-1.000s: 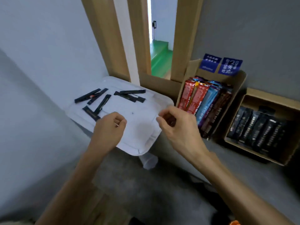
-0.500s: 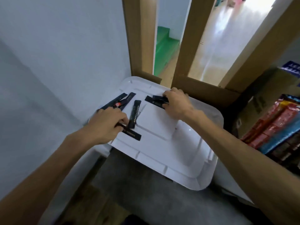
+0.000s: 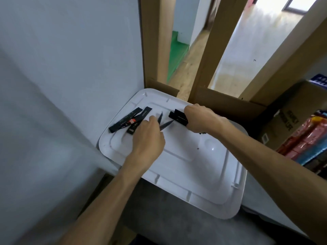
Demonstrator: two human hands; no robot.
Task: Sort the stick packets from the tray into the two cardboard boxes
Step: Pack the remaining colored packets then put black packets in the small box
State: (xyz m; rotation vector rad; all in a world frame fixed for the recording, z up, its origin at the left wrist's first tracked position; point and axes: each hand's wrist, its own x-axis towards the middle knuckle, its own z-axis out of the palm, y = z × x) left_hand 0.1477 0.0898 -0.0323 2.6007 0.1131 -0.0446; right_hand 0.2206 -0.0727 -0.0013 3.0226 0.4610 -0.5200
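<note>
A white tray [image 3: 194, 174] sits in a corner, against a grey wall [image 3: 70, 59] on the left and wooden posts [image 3: 208, 59] behind. The left hand [image 3: 148, 137] curls its fingers round 2 thin dark packets [image 3: 166, 125], which are blurred. The right hand [image 3: 200, 119] grips a bundle of black stick packets [image 3: 178, 117] near the tray's far edge. About 3 loose packets [image 3: 124, 120] overlap at the tray's far left, partly hidden by the left hand. At right, a cardboard box [image 3: 283, 124] holds red and blue packets [image 3: 304, 138], cut off by the frame edge.
</note>
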